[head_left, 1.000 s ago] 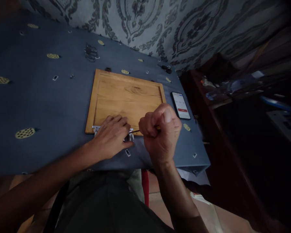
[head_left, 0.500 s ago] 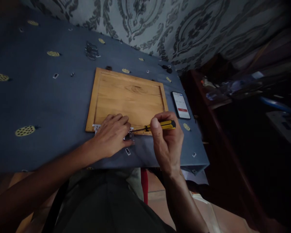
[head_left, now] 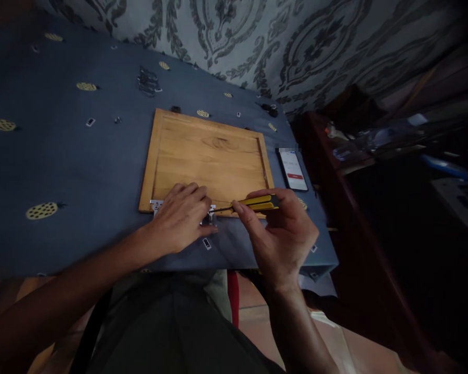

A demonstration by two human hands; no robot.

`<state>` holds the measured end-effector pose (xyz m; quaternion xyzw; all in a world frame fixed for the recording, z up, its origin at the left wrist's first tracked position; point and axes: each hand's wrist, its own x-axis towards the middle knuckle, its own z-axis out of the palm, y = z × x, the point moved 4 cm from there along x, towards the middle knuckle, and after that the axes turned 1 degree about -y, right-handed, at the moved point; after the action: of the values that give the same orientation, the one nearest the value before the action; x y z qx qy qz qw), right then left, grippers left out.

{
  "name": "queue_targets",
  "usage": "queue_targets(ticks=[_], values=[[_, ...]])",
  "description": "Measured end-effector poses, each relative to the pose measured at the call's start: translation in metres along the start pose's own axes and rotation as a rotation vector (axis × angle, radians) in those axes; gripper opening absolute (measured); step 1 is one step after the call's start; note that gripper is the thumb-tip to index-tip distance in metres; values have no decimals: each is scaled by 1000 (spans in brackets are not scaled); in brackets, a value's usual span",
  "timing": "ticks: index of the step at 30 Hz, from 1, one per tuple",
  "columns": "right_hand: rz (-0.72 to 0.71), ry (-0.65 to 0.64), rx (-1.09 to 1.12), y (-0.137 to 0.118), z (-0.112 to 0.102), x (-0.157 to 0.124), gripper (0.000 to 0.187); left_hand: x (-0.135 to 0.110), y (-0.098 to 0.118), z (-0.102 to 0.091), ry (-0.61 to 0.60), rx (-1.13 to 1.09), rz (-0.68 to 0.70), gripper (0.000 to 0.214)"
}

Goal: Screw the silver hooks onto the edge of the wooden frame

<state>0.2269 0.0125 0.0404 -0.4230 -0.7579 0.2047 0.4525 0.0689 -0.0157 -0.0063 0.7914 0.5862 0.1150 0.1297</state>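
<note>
A wooden panel (head_left: 203, 161) with a raised frame lies flat on the cloth-covered table. At its near edge my left hand (head_left: 183, 215) presses down, fingers over the top and thumb below the edge, closed on a silver metal hinge (head_left: 212, 218); the palm hides much of it. A flat silver plate with holes (head_left: 156, 205) shows left of that hand; whether it belongs to the same piece I cannot tell. My right hand (head_left: 283, 234) grips a yellow-and-black screwdriver (head_left: 257, 203), held almost level. Its tip points left and meets the hinge by my left fingers.
A phone (head_left: 294, 170) with a lit screen lies right of the panel. Toward the wall are dark metal pieces (head_left: 147, 81) and a small black object (head_left: 270, 109). A tiny metal part (head_left: 118, 120) lies to the left. A dark red cabinet (head_left: 323, 150) stands at the right.
My right hand has shifted slightly right and opened its grip around the screwdriver handle, which has turned. The left hand and the panel stay nearly in place.
</note>
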Motion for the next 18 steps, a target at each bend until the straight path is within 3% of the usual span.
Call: queue_targets(ticks=[18], values=[[-48, -191, 123, -5, -9, 7, 13, 1, 0, -2, 23, -15, 2, 39]])
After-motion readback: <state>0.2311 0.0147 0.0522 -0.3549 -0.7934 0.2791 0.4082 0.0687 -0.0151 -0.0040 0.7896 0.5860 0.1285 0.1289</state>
